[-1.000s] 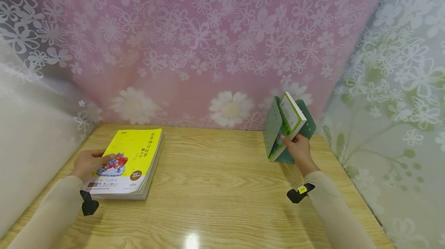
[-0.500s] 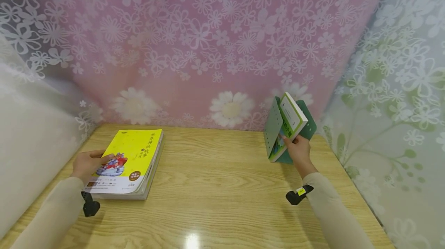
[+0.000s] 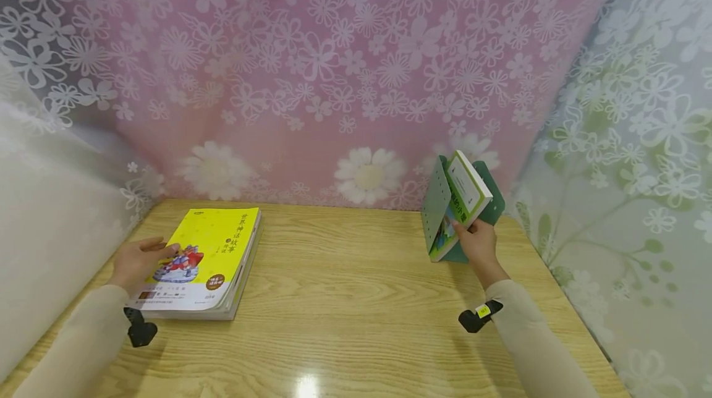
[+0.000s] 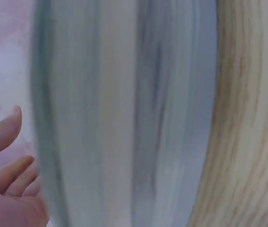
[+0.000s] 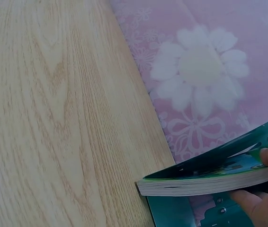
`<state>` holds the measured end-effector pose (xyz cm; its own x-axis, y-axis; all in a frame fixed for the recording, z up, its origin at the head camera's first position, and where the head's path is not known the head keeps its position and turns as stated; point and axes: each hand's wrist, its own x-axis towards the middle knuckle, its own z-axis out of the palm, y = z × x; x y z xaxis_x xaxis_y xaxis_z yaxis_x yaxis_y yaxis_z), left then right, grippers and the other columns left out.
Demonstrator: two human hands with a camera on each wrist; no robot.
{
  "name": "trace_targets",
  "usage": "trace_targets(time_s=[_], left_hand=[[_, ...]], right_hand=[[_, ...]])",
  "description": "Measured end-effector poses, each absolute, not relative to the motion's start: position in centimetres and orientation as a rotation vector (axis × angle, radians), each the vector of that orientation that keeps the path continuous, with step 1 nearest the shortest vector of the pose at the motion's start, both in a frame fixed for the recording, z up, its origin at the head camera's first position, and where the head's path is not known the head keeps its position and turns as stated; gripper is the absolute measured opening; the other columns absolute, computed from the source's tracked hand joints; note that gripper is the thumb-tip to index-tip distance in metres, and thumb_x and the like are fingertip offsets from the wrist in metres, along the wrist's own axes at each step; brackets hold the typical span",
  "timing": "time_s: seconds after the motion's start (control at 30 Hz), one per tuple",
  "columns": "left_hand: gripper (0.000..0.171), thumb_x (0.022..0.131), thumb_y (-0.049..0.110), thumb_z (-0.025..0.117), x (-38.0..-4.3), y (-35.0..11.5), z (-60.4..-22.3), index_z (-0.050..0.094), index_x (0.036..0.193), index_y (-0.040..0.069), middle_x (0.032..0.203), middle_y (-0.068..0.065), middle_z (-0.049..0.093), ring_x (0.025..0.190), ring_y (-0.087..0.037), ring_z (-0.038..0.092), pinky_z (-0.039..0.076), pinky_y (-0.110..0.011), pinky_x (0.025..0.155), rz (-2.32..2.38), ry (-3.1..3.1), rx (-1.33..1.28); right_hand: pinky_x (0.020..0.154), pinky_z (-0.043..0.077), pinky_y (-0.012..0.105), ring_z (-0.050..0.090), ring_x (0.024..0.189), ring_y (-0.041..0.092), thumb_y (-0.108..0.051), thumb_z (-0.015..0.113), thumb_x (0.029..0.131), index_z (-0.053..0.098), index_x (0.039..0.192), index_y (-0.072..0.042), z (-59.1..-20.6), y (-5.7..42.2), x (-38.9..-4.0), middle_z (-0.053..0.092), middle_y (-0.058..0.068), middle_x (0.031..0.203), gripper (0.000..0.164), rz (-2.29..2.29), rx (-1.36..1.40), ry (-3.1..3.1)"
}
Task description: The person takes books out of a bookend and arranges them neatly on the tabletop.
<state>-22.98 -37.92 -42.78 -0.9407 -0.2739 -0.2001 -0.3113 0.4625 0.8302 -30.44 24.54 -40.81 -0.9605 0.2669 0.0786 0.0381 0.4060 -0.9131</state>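
My right hand [image 3: 479,245] pinches a green-and-white paperback book [image 3: 468,183] near its lower page edge, thumb on the cover and fingers behind. That book stands tilted between the two panels of a green bookend [image 3: 436,203], its lower corner at the bookend's base; the right wrist view shows the book's page edges [image 5: 205,185]. At the left, my left hand [image 3: 136,262] lies at the left side of a yellow-covered book [image 3: 217,234], thumb over the cover. The left wrist view shows this hand [image 4: 13,189] with loose fingers beyond thick page edges [image 4: 115,113].
The wooden table [image 3: 334,287] carries everything. Behind it hangs a pink flowered curtain [image 3: 311,76], with a pale flowered one [image 3: 639,169] along the right and a whitish one [image 3: 50,200] on the left. Other books lie beneath the yellow one.
Both hands stay nearly in place. The green-and-white book and the right hand have shifted very slightly, the book's top a little lower; the left hand has drifted slightly left.
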Motion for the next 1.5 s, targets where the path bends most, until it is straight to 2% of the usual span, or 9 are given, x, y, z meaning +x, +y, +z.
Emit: trace_targets(time_s=[0.07,0.17,0.53,0.83,0.97,1.1,1.23,1.33,1.5], left_hand=[[0.086,0.093,0.051,0.054,-23.0,-37.9,-42.5,0.019,0.15,-0.004,0.149,-0.028,0.028,0.137,-0.05,0.022,0.021,-0.064,0.108,1.545,2.664,-0.487],[0.087,0.093,0.051,0.054,-23.2,-37.7,-42.0,0.018,0.151,-0.003,0.149,-0.029,0.027,0.137,-0.05,0.023,0.019,-0.064,0.109,1.546,2.692,-0.456],[0.094,0.09,0.058,0.054,-23.6,-35.1,-39.9,0.01,0.154,0.004,0.153,-0.028,0.018,0.138,-0.052,0.019,0.024,-0.066,0.106,1.497,2.726,-0.29],[0.096,0.088,0.058,0.059,-24.3,-31.8,-38.1,0.008,0.155,0.012,0.156,-0.021,0.018,0.14,-0.048,0.019,0.022,-0.066,0.108,1.521,2.682,-0.219],[0.095,0.087,0.055,0.062,-24.7,-30.3,-37.4,0.011,0.155,0.014,0.156,-0.019,0.021,0.141,-0.044,0.021,0.025,-0.064,0.108,1.536,2.674,-0.145],[0.093,0.086,0.052,0.065,-24.8,-28.8,-36.7,0.015,0.155,0.014,0.156,-0.016,0.023,0.143,-0.04,0.02,0.025,-0.062,0.109,1.569,2.656,-0.059],[0.09,0.087,0.047,0.067,-24.8,-27.4,-36.3,0.018,0.155,0.014,0.156,-0.016,0.025,0.143,-0.039,0.02,0.024,-0.062,0.11,1.617,2.624,0.022],[0.087,0.088,0.043,0.067,-24.9,-26.5,-36.2,0.019,0.154,0.014,0.156,-0.015,0.026,0.143,-0.037,0.02,0.024,-0.061,0.11,1.649,2.594,0.066],[0.085,0.088,0.04,0.069,-25.4,-25.2,-36.3,0.021,0.154,0.015,0.156,-0.013,0.027,0.144,-0.035,0.022,0.025,-0.059,0.11,1.687,2.547,0.116]], right_hand=[[0.097,0.047,0.051,0.053,0.119,0.041,-0.018,0.053,0.099,0.048,0.135,0.007,-40.8,24.6,-30.3,0.053,0.028,0.132,0.044,1.555,-0.268,-2.461],[0.095,0.048,0.05,0.056,0.117,0.04,-0.019,0.054,0.099,0.05,0.134,0.007,-40.9,24.7,-29.9,0.055,0.028,0.13,0.044,1.525,-0.255,-2.477],[0.089,0.051,0.048,0.058,0.113,0.039,-0.023,0.053,0.1,0.05,0.134,0.007,-40.8,25.3,-27.8,0.056,0.029,0.127,0.046,1.49,-0.199,-2.544],[0.081,0.055,0.035,0.06,0.11,0.035,-0.024,0.053,0.099,0.05,0.132,0.009,-41.0,25.9,-26.6,0.057,0.029,0.126,0.046,1.511,-0.185,-2.54],[0.074,0.055,0.029,0.063,0.105,0.032,-0.023,0.054,0.099,0.052,0.13,0.01,-41.1,26.2,-26.2,0.058,0.03,0.124,0.045,1.502,-0.16,-2.527],[0.082,0.056,0.031,0.063,0.107,0.03,-0.021,0.054,0.099,0.051,0.13,0.011,-41.2,26.5,-25.6,0.056,0.031,0.125,0.045,1.54,-0.142,-2.509],[0.084,0.055,0.027,0.065,0.099,0.013,-0.019,0.055,0.099,0.049,0.131,0.012,-41.2,26.8,-24.7,0.054,0.031,0.127,0.045,1.607,-0.124,-2.476],[0.08,0.055,0.022,0.062,0.09,-0.002,-0.016,0.055,0.099,0.048,0.132,0.013,-41.1,26.9,-24.2,0.052,0.032,0.129,0.045,1.666,-0.108,-2.432],[0.078,0.055,0.02,0.061,0.086,-0.005,-0.016,0.054,0.099,0.049,0.132,0.012,-40.9,27.1,-23.1,0.054,0.031,0.128,0.043,1.654,-0.139,-2.447]])
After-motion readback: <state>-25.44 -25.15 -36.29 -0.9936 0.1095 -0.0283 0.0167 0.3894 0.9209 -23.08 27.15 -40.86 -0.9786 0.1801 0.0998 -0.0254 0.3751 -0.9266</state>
